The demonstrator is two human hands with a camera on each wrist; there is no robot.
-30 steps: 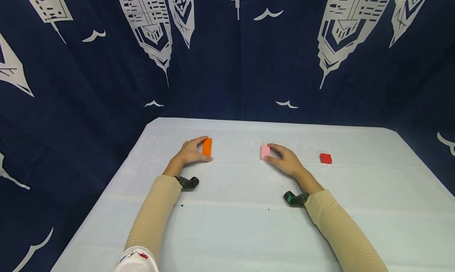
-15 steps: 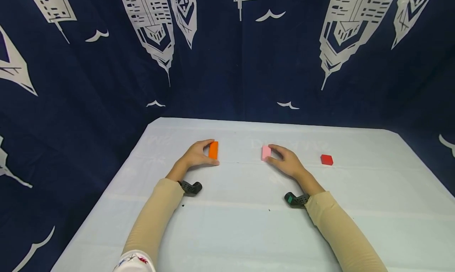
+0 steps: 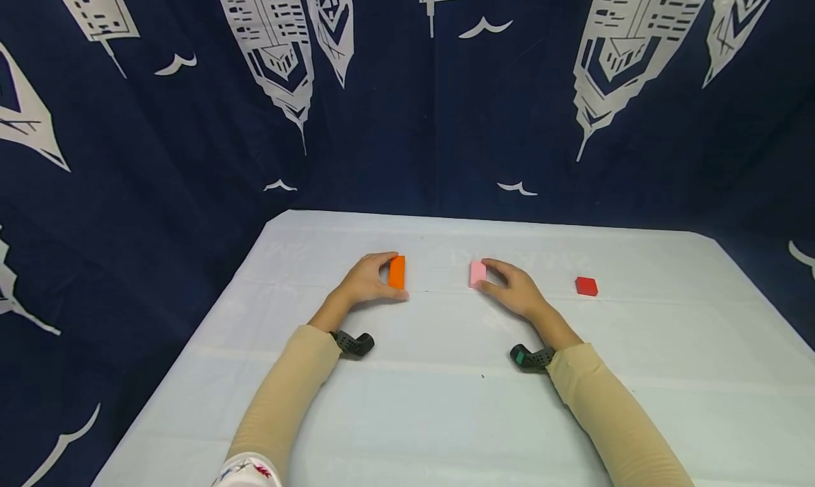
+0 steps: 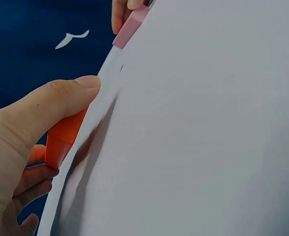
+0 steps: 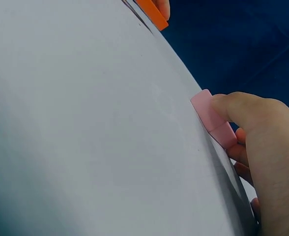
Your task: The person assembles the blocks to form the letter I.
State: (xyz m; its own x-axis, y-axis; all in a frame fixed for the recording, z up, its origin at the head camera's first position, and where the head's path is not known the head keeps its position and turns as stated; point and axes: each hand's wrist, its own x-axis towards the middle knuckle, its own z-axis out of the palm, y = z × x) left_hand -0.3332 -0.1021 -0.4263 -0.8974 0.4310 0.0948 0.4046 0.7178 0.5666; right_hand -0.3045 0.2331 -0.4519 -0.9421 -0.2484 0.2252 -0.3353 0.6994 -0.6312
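Pale surface (image 3: pixel 414 416): my left hand (image 3: pixel 366 286) pinches the orange block (image 3: pixel 397 272), my right hand (image 3: pixel 517 291) pinches the pink block (image 3: pixel 477 273); red block (image 3: pixel 586 286) lies apart, rightward.

In the head view, the left hand (image 3: pixel 366 284) covers the left face of the orange rectangular block (image 3: pixel 397 272), so the contact of the fingertips behind that block cannot be resolved. The right hand (image 3: pixel 517 289) hides the right end of the pink rectangular block (image 3: pixel 477 273). The small red square block (image 3: pixel 586 286) is too small to show surface detail.

In the left wrist view, the hand is cut off by the left and bottom edges. In the right wrist view, the hand is cut off by the right and bottom edges.
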